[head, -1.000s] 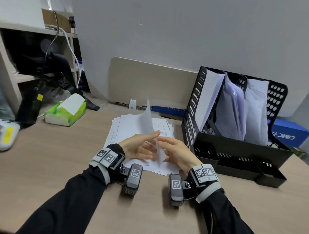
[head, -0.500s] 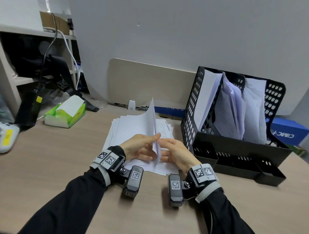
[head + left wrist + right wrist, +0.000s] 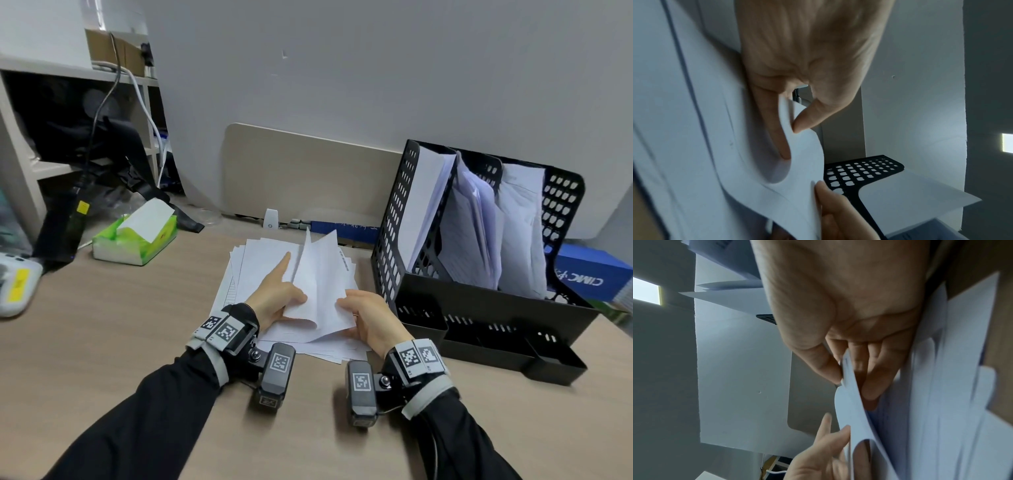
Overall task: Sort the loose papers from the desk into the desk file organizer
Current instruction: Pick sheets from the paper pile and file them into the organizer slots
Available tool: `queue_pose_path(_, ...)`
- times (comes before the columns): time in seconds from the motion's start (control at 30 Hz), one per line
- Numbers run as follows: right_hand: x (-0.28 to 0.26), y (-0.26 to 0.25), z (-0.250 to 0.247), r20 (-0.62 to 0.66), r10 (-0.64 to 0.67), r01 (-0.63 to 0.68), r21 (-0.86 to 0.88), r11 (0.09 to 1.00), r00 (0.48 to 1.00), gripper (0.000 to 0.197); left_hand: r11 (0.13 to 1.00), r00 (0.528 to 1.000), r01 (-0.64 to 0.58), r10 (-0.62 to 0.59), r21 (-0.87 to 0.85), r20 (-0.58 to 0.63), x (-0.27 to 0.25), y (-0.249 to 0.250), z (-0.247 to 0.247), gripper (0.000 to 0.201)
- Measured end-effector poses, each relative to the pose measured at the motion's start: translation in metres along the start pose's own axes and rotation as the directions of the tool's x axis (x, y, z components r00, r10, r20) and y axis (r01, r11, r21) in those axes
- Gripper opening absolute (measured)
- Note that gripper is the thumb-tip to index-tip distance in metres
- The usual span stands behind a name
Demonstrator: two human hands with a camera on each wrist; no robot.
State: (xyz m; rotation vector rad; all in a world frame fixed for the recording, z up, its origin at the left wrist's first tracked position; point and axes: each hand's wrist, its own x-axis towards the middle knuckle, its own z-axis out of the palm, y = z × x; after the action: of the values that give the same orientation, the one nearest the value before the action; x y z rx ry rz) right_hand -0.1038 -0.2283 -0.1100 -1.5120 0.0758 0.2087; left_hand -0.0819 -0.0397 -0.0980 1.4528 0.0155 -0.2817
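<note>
A loose stack of white papers (image 3: 263, 274) lies on the wooden desk, left of the black mesh file organizer (image 3: 394, 222). The organizer's three upright slots each hold white sheets. The top sheet (image 3: 322, 284) is raised off the stack and curls over at its near edge. My left hand (image 3: 274, 296) has its index finger stretched forward under that sheet, and its thumb (image 3: 803, 120) presses the curl against the finger. My right hand (image 3: 363, 313) pinches the sheet's right edge between thumb (image 3: 824, 368) and fingers. The sheet (image 3: 851, 410) bows between both hands.
A green tissue box (image 3: 137, 236) sits at the back left, a white device (image 3: 15, 287) at the left edge. A beige panel (image 3: 308, 178) leans on the wall behind the papers. A blue box (image 3: 589, 274) lies behind the organizer. Shelves with cables stand far left.
The raised sheet has tipped from nearly upright to the right and curled at its near edge. My left index finger has stretched forward over the stack. Both hands keep hold of the sheet.
</note>
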Motion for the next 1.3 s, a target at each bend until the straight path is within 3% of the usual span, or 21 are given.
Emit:
queue_pose_path(0.1, -0.004, -0.002, -0.001, 0.12, -0.014, 0.014, 0.0, 1.0, 0.993, 0.036, 0.993, 0.999, -0.002, -0.002, 0.117, 0.037, -0.001, 0.001, 0.002, 0.048)
queue_pose_path(0.17, -0.003, -0.003, -0.002, 0.176, -0.024, 0.024, 0.001, 1.0, 0.984, 0.038, 0.994, 0.999, 0.011, -0.016, 0.109, 0.045, 0.0, -0.001, 0.003, 0.022)
queue_pose_path(0.2, -0.004, -0.003, -0.001, 0.185, -0.025, 0.026, 0.0, 1.0, 0.982, 0.037, 0.996, 0.998, 0.012, -0.017, 0.086, 0.061, 0.001, -0.001, 0.003, 0.02)
queue_pose_path(0.37, -0.003, -0.001, 0.0, 0.167, -0.024, 0.031, -0.037, 0.999, 0.986, 0.034, 0.99, 0.991, 0.048, -0.063, 0.13, 0.117, 0.005, -0.001, 0.001, 0.057)
queue_pose_path(0.57, -0.002, 0.0, 0.001, 0.136, -0.026, 0.028, -0.016, 0.999, 0.99, 0.033, 0.989, 0.995, 0.01, -0.024, 0.149, 0.092, -0.003, 0.001, 0.005, 0.052)
queue_pose_path(0.83, -0.002, 0.001, 0.002, 0.132, -0.021, 0.021, 0.004, 1.0, 0.991, 0.034, 0.998, 0.996, 0.016, -0.021, 0.064, 0.083, 0.002, -0.002, 0.004, 0.072)
queue_pose_path(0.9, -0.002, 0.0, 0.002, 0.136, -0.013, 0.013, 0.002, 1.0, 0.991, 0.031, 0.999, 0.994, 0.036, -0.039, 0.028, 0.105, 0.004, -0.003, 0.002, 0.067)
queue_pose_path(0.97, -0.001, 0.0, 0.001, 0.089, 0.009, -0.01, 0.013, 1.0, 0.996, 0.024, 0.998, 0.991, 0.048, -0.051, 0.031, 0.121, 0.005, -0.004, 0.002, 0.04)
queue_pose_path(1.07, -0.001, -0.002, 0.001, -0.077, 0.045, -0.038, 0.098, 0.994, 0.996, 0.017, 0.999, 0.999, 0.028, -0.029, -0.023, -0.043, 0.011, -0.004, -0.002, 0.008)
queue_pose_path(1.17, 0.001, -0.002, 0.0, -0.176, 0.068, -0.043, 0.139, 0.989, 0.982, 0.017, 0.965, 0.943, -0.071, -0.016, -0.251, -0.332, 0.017, 0.001, -0.014, 0.008)
queue_pose_path(1.3, 0.001, -0.004, 0.002, -0.189, 0.112, -0.079, 0.176, 0.981, 0.976, 0.017, 0.842, 0.869, -0.214, -0.067, -0.495, -0.49, 0.021, 0.004, -0.037, 0.017)
